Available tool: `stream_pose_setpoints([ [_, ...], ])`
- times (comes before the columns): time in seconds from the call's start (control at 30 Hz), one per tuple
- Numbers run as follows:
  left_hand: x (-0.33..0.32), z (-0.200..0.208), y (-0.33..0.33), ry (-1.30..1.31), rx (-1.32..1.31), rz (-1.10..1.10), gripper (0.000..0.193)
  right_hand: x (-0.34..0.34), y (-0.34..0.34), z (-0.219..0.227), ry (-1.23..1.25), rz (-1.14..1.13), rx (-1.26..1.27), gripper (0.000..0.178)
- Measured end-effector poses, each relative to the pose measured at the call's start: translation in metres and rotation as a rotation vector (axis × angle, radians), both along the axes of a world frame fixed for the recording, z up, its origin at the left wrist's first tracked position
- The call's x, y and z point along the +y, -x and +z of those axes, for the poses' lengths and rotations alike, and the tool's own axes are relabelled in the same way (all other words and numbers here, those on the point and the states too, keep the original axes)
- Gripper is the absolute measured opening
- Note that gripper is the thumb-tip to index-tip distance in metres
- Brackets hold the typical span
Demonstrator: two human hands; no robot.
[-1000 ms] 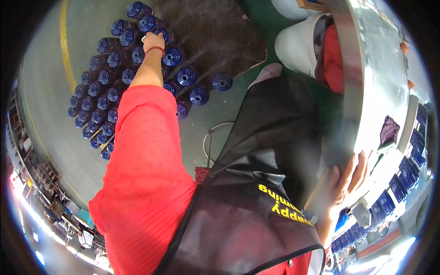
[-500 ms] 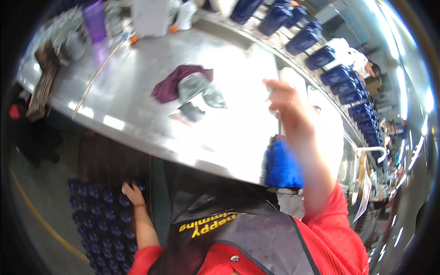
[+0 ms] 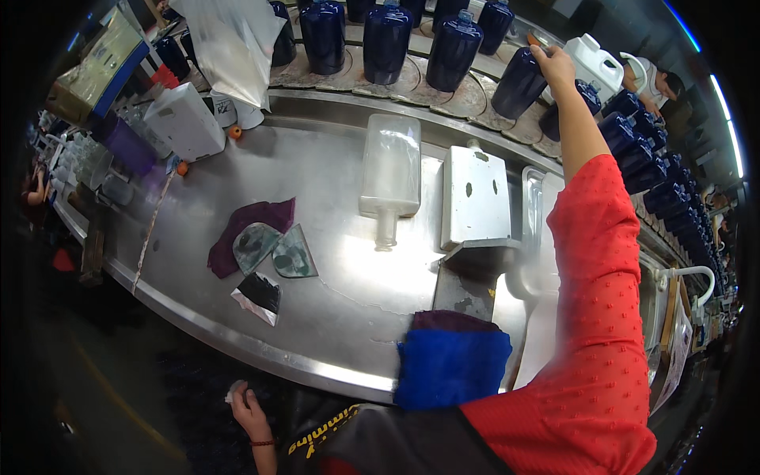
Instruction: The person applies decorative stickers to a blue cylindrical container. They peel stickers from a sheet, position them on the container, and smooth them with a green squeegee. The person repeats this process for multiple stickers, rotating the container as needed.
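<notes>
I saw that the right hand point(image 3: 554, 65), earlier blurred above the shiny steel tabletop point(image 3: 340, 317), had grasped one glossy dark-blue bottle point(image 3: 519, 83) near its top, at one o'clock; contact was made, I judged. The left hand point(image 3: 249, 408), at seven, held a small white scrap point(image 3: 234, 391).

I see a wide shiny path on the tabletop point(image 3: 328, 176) in the middle of the frame, between the purple cloth point(image 3: 244, 218) and the clear bottle point(image 3: 393, 162). Just right of that bottle, a white box point(image 3: 476, 198) blocks the way. A blue cloth point(image 3: 453, 368) takes up room lower down. At the upper right, dark blue bottles point(image 3: 454, 55) crowd near the right hand point(image 3: 552, 70), with small gaps. At the lower left, the tabletop's edge stands between the left hand point(image 3: 250, 413) and the purple cloth.
</notes>
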State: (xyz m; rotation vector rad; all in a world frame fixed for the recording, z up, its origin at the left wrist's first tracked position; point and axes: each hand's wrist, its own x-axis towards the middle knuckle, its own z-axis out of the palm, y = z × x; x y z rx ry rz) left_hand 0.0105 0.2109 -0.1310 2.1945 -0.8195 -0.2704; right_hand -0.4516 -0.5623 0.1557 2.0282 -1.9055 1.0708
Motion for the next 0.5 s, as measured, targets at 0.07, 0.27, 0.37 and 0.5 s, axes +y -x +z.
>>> stream_pose_setpoints([
  [0.07,-0.019,0.039,0.009,0.071,-0.098,-0.063,0.024,0.013,0.011,-0.006,0.077,-0.008,0.018,0.059],
  [0.27,-0.084,0.149,0.051,0.394,-0.195,-0.371,0.026,0.15,0.029,0.036,0.329,0.377,0.164,0.047],
  [0.37,-0.144,0.19,0.087,0.675,-0.001,-0.682,0.034,0.265,0.025,0.09,0.182,0.632,-0.145,0.028],
  [0.5,-0.223,0.247,0.166,0.818,0.209,-1.08,0.073,0.398,0.018,0.125,-0.27,1.03,-0.607,0.028],
])
